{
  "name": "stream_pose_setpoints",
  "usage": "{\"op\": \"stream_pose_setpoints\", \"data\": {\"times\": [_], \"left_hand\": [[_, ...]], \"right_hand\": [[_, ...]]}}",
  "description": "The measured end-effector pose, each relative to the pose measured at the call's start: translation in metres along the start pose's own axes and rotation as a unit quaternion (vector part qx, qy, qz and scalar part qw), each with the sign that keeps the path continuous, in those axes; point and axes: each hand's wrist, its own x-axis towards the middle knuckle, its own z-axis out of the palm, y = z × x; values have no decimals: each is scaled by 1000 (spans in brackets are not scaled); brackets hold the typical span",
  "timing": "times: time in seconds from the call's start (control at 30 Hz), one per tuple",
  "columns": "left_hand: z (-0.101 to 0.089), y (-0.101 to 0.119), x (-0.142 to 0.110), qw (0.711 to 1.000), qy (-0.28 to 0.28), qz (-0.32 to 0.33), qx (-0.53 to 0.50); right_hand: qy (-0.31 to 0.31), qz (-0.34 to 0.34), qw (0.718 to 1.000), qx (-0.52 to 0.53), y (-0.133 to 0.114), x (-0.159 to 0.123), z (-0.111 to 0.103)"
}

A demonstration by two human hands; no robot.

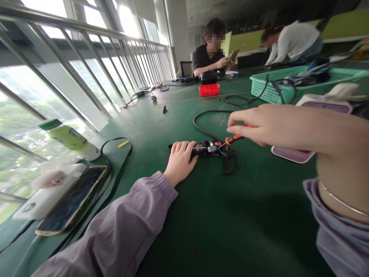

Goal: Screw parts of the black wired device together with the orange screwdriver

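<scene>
On the green table (184,211) lies a black cylindrical device (200,149), its right end opened up with wires and metal parts showing. My left hand (181,157) is closed over the left part of it, pressing it to the table. In my right hand (253,123) is a screwdriver (235,139) with an orange and black handle. Its shaft slants down to the left, and the tip is at the exposed parts; whether it sits in a screw I cannot tell. A black cable (198,117) runs from behind the device, and a short loop of cable (232,169) lies at its right end.
To the left are a phone (75,200), a white box-like item (49,196), a green-capped bottle (70,138) and a black strap (121,169) beside a railing (86,36). Farther off stand a red tray (209,90) and a green basket (261,90). Two other people are beyond.
</scene>
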Motion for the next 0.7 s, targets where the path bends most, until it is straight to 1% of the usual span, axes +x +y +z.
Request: {"op": "stream_pose_setpoints", "data": {"times": [0.1, 0.23, 0.3, 0.4, 0.43, 0.47, 0.6, 0.67, 0.7], "left_hand": [[0, 0, 0, 1000, 1, 0, -2], [0, 0, 0, 1000, 0, -1, 5], [0, 0, 0, 1000, -2, 0, 9], [0, 1, 0, 1000, -3, -1, 11], [0, 1, 0, 1000, -3, -1, 10], [0, 1, 0, 1000, -3, -1, 9], [-1, 1, 0, 1000, -3, -2, 10], [0, 0, -1, 1000, -4, -2, 12], [0, 0, -1, 1000, -4, -1, 12]], "right_hand": [[-3, 13, 999, -36, 4, -4, -3], [-2, 14, 999, -43, 9, -3, -5], [-23, 31, 999, -31, 8, 0, -5], [-81, 59, 995, -19, 2, 3, -4], [-86, 64, 994, -22, 1, 3, -4], [-79, 63, 995, -24, 1, 3, -5], [-27, 22, 998, -52, 3, -1, -8], [-14, 26, 998, -56, 2, -3, -9], [-19, 34, 998, -51, 0, -2, -10]]}}
